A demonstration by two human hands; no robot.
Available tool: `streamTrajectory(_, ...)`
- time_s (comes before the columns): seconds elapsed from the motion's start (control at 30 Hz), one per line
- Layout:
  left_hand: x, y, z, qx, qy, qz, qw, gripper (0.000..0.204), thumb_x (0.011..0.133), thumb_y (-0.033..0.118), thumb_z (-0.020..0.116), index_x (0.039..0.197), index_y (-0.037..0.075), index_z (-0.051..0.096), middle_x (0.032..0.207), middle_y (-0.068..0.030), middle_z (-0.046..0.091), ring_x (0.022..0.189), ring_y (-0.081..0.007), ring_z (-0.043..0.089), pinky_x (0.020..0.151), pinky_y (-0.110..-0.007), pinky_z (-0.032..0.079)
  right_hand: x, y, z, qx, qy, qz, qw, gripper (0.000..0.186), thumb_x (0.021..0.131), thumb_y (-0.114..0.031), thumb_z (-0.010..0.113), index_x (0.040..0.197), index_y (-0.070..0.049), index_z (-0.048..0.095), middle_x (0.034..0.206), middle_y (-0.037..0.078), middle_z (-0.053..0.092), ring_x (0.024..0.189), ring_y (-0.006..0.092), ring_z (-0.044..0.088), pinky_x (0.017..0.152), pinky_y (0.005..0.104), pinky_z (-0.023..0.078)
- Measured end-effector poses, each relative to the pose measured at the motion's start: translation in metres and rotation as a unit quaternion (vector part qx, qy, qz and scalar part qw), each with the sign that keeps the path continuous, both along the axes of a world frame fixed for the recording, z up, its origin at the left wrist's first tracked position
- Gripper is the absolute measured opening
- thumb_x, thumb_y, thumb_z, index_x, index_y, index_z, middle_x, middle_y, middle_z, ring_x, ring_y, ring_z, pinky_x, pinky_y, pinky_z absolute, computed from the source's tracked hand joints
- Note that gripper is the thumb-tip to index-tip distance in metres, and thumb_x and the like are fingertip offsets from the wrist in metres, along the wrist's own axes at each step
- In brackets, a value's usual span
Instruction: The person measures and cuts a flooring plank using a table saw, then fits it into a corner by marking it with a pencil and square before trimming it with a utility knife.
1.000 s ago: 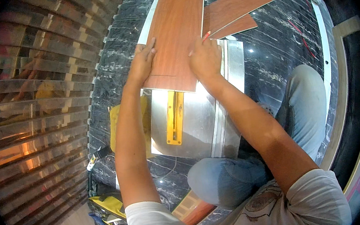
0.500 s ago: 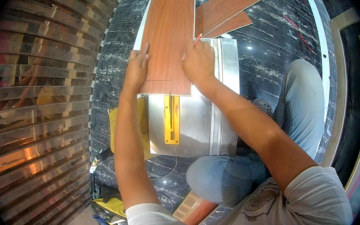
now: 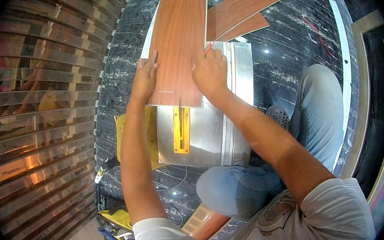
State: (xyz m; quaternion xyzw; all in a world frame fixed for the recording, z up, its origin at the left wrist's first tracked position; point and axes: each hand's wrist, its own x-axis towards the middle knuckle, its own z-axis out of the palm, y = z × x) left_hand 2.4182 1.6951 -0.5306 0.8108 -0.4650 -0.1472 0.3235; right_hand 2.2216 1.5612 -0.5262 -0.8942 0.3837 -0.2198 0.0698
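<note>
A long reddish-brown laminate floor plank (image 3: 177, 42) lies over the metal top of a table saw (image 3: 203, 137), its near end over the saw blade (image 3: 180, 101). The blade rises from a yellow slotted insert (image 3: 182, 130) and stands in a slit in the plank's near end. A short line runs across the plank beside this slit. My left hand (image 3: 144, 78) grips the plank's left edge, thumb on top. My right hand (image 3: 210, 73) is closed on the right edge, with a red pencil (image 3: 209, 48) sticking out from its fingers.
Two cut plank pieces (image 3: 246, 9) lie on the dark marbled floor beyond the saw. Slatted panelling (image 3: 41, 112) stands at left. My bent knee (image 3: 320, 92) is right of the saw. A yellow-and-black tool bag (image 3: 118, 221) sits at lower left, near a cable (image 3: 175, 185).
The plank has slid toward me over the saw blade, and its near end now covers more of the yellow insert. Both hands have moved slightly with it.
</note>
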Motion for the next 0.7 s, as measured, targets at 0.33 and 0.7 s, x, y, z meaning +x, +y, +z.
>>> streamTrajectory(0.33, -0.008, 0.008, 0.002, 0.003, 0.004, 0.012, 1.0, 0.046, 0.109, 0.015, 0.056, 0.154, 0.009, 0.056, 0.114, -0.0181, 0.055, 0.108, -0.0305, 0.059, 0.102, -0.036, 0.047, -0.006, 0.005, -0.001, 0.01, -0.003, 0.015, 1.0, 0.031, 0.082, -0.021, 0.075, 0.107, -0.005, 0.065, 0.097, 0.017, 0.066, 0.096, 0.0311, 0.061, 0.082, 0.046, 0.045)
streamTrajectory(0.7, 0.002, 0.005, 0.02, 0.072, 0.022, 0.005, 0.997, 0.053, 0.105, 0.016, 0.063, 0.156, 0.01, 0.053, 0.115, -0.0186, 0.058, 0.109, -0.0307, 0.061, 0.102, -0.037, 0.048, -0.01, -0.004, 0.004, 0.049, -0.077, 0.03, 0.995, 0.025, 0.083, -0.019, 0.074, 0.1, -0.004, 0.062, 0.094, 0.018, 0.067, 0.094, 0.0348, 0.062, 0.08, 0.05, 0.046)
